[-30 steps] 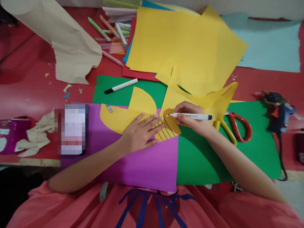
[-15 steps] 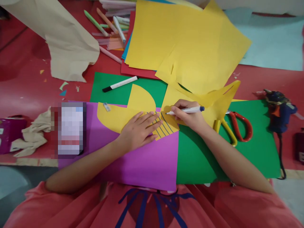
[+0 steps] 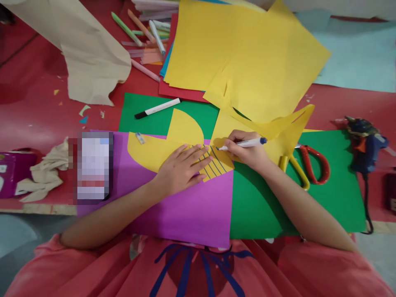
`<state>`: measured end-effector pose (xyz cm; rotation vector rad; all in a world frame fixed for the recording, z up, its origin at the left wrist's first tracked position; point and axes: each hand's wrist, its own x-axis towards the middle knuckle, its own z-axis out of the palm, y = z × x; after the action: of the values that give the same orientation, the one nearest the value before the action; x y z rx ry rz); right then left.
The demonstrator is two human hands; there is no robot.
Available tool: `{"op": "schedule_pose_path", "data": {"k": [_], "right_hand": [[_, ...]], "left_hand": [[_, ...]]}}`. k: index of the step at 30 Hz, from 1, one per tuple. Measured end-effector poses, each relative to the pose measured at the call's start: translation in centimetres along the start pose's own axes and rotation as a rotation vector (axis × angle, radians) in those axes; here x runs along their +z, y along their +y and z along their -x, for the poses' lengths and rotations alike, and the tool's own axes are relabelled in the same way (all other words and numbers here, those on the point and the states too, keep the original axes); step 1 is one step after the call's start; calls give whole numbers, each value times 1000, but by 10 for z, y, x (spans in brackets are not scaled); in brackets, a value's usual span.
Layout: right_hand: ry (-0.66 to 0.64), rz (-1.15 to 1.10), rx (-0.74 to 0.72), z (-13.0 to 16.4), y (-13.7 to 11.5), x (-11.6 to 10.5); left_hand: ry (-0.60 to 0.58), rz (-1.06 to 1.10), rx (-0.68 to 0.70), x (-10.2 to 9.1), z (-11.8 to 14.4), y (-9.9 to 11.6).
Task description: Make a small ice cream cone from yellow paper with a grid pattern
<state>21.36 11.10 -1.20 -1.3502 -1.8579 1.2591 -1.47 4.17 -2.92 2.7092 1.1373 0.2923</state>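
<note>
A yellow paper cutout (image 3: 187, 127) with curved lobes lies over purple paper (image 3: 185, 218) and green paper (image 3: 266, 206). Dark blue stripes run across its right end. My left hand (image 3: 181, 169) rests flat on the cutout with fingers spread, covering part of the stripes. In my right hand (image 3: 247, 150) is a white marker (image 3: 247, 143) with a blue end, pinched between thumb and fingers. Its tip is at the paper beside the upper stripes. A capped white and black marker (image 3: 157, 108) lies behind the cutout. A small whitish piece (image 3: 140, 138) sits on the left lobe.
Scissors with red and yellow handles (image 3: 318, 165) lie right of my right hand, partly under yellow scrap (image 3: 287, 128). A glue gun (image 3: 366, 144) is at far right. Yellow sheets (image 3: 247, 49) are stacked behind. A blurred phone-like object (image 3: 93, 167) and crumpled beige cloth (image 3: 48, 171) are left.
The marker tip has shifted very slightly to the right and down on the striped end. My left hand stays flat in place. The whole view has moved a little.
</note>
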Motion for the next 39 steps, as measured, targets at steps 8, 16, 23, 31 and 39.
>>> {"op": "schedule_pose_path", "data": {"k": [8,16,23,31,39], "right_hand": [[-62,32,-22,1,-4,-3],[-119,53,-36,9,-1,-8],[-147,73,-24,25,5,-13],[-176,78,-40,33,8,-16],[-197,-43,28,31,10,-20]], "left_hand": [[-4,-29,7,-1,-1,0],[-23,-53,14,-3,-2,0],[-9,-52,18,-2,-2,0],[-20,-59,12,-3,-2,0],[-22,-43,5,-4,-2,1]]}}
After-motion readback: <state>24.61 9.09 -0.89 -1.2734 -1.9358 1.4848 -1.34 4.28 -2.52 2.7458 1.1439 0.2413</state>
